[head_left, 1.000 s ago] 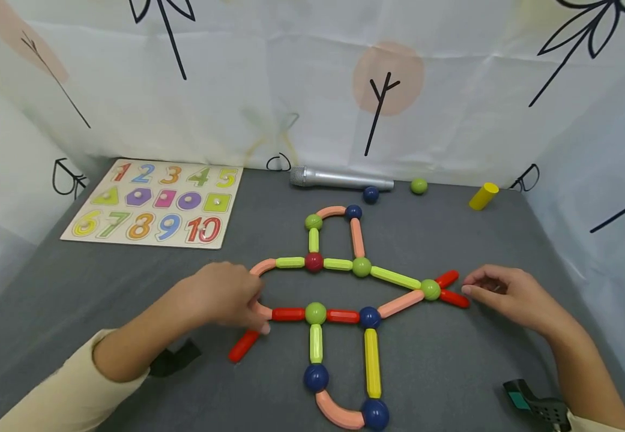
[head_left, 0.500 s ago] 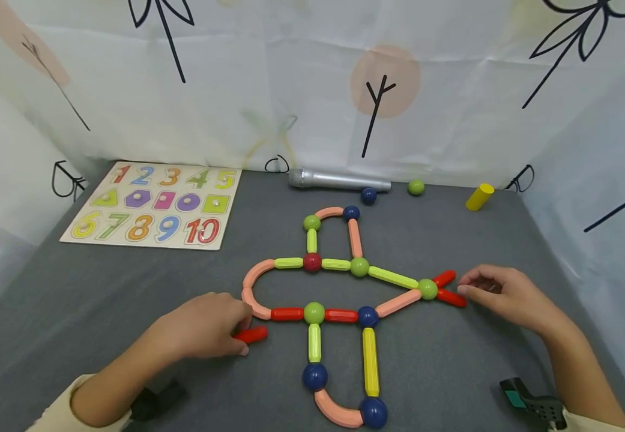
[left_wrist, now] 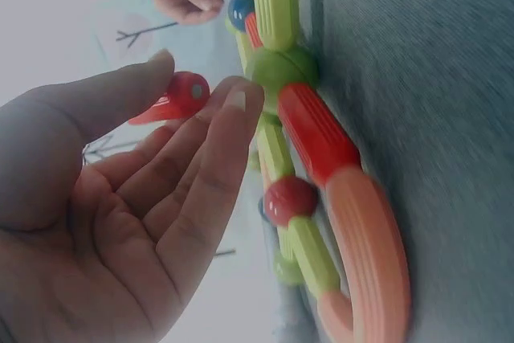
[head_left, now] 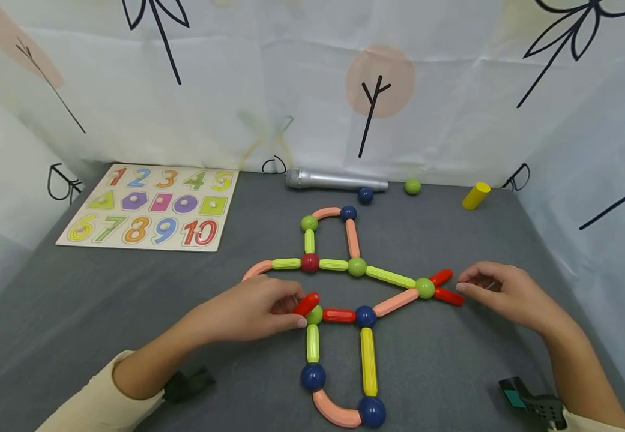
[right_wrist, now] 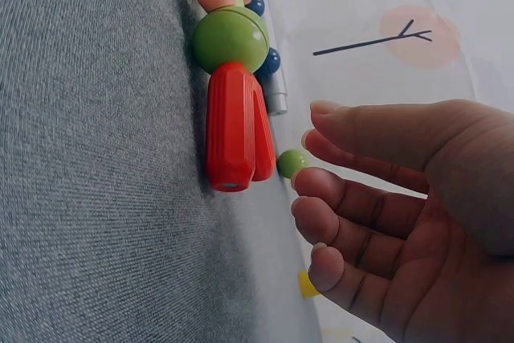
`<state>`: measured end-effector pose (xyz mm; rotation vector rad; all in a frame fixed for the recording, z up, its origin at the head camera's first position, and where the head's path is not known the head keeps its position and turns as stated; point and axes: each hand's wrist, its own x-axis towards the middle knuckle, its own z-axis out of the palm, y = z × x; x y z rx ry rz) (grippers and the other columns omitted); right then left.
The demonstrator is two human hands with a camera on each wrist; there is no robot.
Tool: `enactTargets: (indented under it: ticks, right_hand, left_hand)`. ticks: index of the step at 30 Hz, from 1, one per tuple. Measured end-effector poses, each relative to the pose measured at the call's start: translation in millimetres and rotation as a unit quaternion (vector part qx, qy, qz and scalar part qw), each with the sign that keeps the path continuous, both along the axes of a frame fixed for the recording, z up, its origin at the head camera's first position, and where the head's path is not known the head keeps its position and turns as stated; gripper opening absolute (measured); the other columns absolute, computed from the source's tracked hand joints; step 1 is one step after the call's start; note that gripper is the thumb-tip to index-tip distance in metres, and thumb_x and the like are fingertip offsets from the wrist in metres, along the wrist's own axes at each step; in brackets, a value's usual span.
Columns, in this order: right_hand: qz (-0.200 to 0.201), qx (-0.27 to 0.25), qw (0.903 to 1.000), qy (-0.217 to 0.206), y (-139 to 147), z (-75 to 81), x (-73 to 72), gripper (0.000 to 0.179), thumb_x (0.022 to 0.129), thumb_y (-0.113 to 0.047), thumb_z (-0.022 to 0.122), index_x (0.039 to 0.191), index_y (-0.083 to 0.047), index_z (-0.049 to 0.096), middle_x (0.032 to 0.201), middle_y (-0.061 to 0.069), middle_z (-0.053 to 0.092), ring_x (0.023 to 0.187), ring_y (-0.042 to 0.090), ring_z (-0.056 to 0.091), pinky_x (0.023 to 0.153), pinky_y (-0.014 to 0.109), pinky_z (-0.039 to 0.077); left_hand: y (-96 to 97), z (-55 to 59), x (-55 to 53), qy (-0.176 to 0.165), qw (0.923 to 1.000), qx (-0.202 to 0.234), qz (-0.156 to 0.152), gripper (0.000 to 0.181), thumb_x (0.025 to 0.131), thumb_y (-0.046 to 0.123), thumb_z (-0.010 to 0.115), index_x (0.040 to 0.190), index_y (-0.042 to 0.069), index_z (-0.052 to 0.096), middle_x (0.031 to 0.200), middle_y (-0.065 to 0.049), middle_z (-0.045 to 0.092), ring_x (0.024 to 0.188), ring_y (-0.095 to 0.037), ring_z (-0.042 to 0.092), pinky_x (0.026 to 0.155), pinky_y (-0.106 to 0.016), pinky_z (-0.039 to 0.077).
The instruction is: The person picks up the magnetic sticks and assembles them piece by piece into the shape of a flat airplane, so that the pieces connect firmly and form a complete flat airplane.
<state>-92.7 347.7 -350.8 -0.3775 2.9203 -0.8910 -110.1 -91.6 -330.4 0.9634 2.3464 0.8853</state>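
My left hand pinches a short red magnetic stick between thumb and fingers. In the left wrist view, a small metal disc shows in the end of that red stick. It overlaps a green ball of the flat stick-and-ball figure in the head view. The hand covers part of the figure's curved peach left end. My right hand holds nothing, fingers loosely bent, beside two red sticks that fork from the green ball at the figure's right end.
A number puzzle board lies at the back left. Along the back are a silver microphone, a loose blue ball, a green ball and a yellow cylinder. A printed white cloth hangs behind the grey table.
The left hand picked up the loose red stick lying left of the figure, drew it back a little, then carried it right over the figure. The right hand has stayed in place.
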Motion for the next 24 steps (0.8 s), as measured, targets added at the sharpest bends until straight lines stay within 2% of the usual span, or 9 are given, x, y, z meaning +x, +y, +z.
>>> enactTargets:
  ticks: [7,11,15,18,21,24]
  right_hand:
    - [-0.005,0.016,0.9997,-0.016,-1.3,1.1,-2.8,0.007,0.094,-0.015,0.072,0.1,-0.011,0.072,0.086,-0.004,0.065,0.074,0.009,0.056,0.064,0.027,0.049]
    - [-0.004,0.018,0.9995,-0.025,-1.8,1.8,-3.5,0.007,0.095,-0.016,0.072,0.1,-0.011,0.071,0.086,-0.003,0.066,0.075,0.009,0.057,0.066,0.028,0.049]
    - [0.002,0.006,0.9997,-0.025,-4.0,3.7,-1.4,0.008,0.094,-0.014,0.072,0.101,-0.011,0.072,0.086,-0.004,0.066,0.074,0.009,0.058,0.065,0.027,0.049]
    - [0.021,-0.023,0.9994,-0.013,-10.4,7.5,3.1,0.01,0.094,-0.012,0.072,0.103,-0.011,0.072,0.088,-0.004,0.066,0.076,0.009,0.059,0.065,0.027,0.05]
    - [0.051,-0.064,0.9967,0.006,-23.2,13.3,10.5,0.014,0.094,-0.009,0.072,0.108,-0.011,0.072,0.093,-0.002,0.068,0.08,0.01,0.061,0.067,0.026,0.051]
    - [0.078,-0.104,0.9914,0.016,-40.4,18.0,18.1,0.019,0.094,-0.006,0.07,0.113,-0.008,0.07,0.1,0.002,0.069,0.086,0.01,0.063,0.071,0.025,0.052]
  left_hand:
    - [21.2,-5.1,-4.4,0.025,0.9997,0.004,-0.005,0.019,0.094,0.026,0.073,0.107,0.013,0.066,0.082,0.014,0.062,0.07,-0.003,0.056,0.069,-0.027,0.049]
    - [34.3,-2.7,-6.4,0.033,0.9994,0.002,-0.009,0.019,0.094,0.029,0.073,0.106,0.015,0.068,0.078,0.014,0.061,0.066,-0.003,0.055,0.064,-0.027,0.047]
    - [53.6,0.7,-10.9,0.045,0.9985,0.014,-0.027,0.018,0.093,0.03,0.074,0.103,0.016,0.069,0.074,0.01,0.059,0.062,-0.006,0.054,0.06,-0.026,0.045]
    - [72.8,2.9,-16.9,0.044,0.9976,0.029,-0.045,0.021,0.093,0.028,0.074,0.107,0.012,0.069,0.08,0.008,0.062,0.069,-0.005,0.056,0.065,-0.022,0.046]
    - [97.2,3.3,-24.6,0.028,0.9969,0.044,-0.06,0.024,0.094,0.025,0.074,0.11,0.009,0.07,0.086,0.008,0.065,0.076,-0.003,0.059,0.071,-0.019,0.048]
    - [122.2,3.4,-30.5,0.008,0.996,0.053,-0.072,0.023,0.094,0.024,0.073,0.108,0.007,0.071,0.081,0.009,0.067,0.071,-0.003,0.06,0.067,-0.018,0.048]
